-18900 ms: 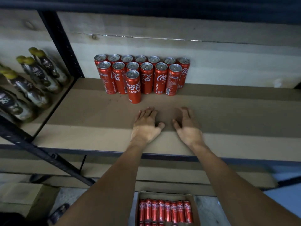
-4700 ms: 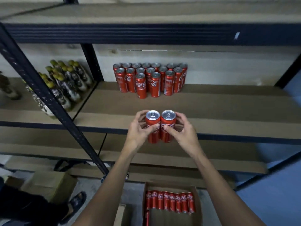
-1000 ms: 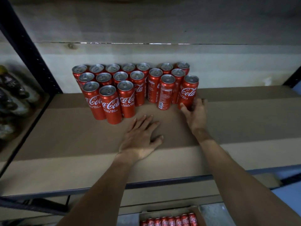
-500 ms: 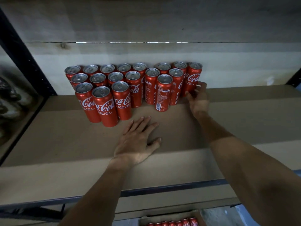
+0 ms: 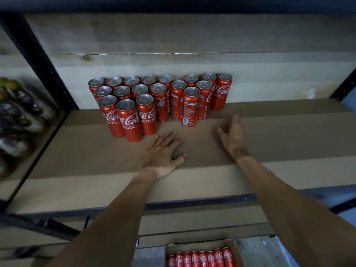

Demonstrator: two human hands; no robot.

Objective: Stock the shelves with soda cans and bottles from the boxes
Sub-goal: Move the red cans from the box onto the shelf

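Several tall red soda cans (image 5: 159, 103) stand in rows at the back of the brown shelf board (image 5: 279, 135), the rightmost can (image 5: 221, 93) against the back wall. My left hand (image 5: 161, 155) lies flat on the shelf, fingers straight, just in front of the cans. My right hand (image 5: 232, 135) hovers low over the shelf to the right of the front cans, fingers relaxed, holding nothing. Below the shelf, an open cardboard box (image 5: 237, 251) holds a row of more red cans (image 5: 200, 259).
Dark bottles with yellow caps (image 5: 19, 112) fill the neighbouring shelf on the left, behind a black metal upright (image 5: 42, 62). The shelf's dark front rail (image 5: 192, 202) runs under my forearms. The right half of the shelf board is bare. Another shelf board lies below.
My right hand has let go of the rightmost can, now standing at the back row's end, and has drawn back toward me. My left hand stays flat on the shelf.
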